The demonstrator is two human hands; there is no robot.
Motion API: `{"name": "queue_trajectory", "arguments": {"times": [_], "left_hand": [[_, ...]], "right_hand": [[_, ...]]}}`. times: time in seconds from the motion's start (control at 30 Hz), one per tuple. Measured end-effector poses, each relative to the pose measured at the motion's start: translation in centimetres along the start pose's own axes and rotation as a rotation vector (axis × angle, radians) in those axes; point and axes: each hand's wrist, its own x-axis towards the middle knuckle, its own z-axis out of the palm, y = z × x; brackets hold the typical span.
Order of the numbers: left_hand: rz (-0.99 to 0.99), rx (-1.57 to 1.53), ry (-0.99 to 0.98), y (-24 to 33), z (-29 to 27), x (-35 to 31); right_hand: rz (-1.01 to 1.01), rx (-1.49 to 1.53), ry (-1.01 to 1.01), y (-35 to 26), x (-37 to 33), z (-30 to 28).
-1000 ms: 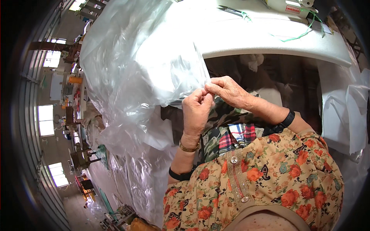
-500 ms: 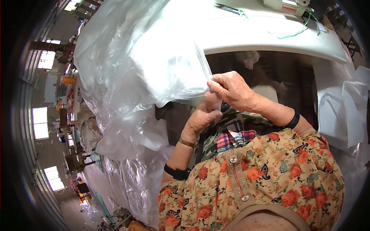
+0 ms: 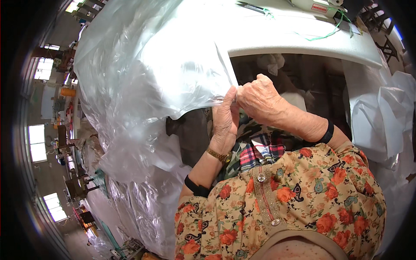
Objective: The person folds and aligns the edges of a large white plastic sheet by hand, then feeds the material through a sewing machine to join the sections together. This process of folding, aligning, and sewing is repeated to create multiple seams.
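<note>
A large sheet of clear plastic film spreads over the white table and hangs down on the left. Its near right corner is pinched between my two hands, which meet just off the table's edge. My left hand grips the film from below, thumb pointing up. Beside it, my right hand has its fingers curled tightly at the same corner, knuckles up. The fingertips of both hands touch, and the bit of film between them is mostly hidden.
A pair of thread snips and green string lie on the table's far side, near a white machine. White plastic sheets hang at the right. More film is heaped at the lower left.
My left hand has moved up, its thumb now upright against the film corner. The right hand has curled its fingers more tightly. The whole view has shifted slightly.
</note>
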Motion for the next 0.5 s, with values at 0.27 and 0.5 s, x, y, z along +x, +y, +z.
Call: {"name": "queue_trajectory", "arguments": {"times": [0.27,0.5], "left_hand": [[0.118,0.109,0.079,0.2,-0.3,0.3],[0.029,0.093,0.034,-0.2,-0.1,-0.6]], "right_hand": [[0.035,0.343,-0.008,3.0,0.1,-0.1],[0.227,1.438,-0.034,4.3,3.2,3.7]]}}
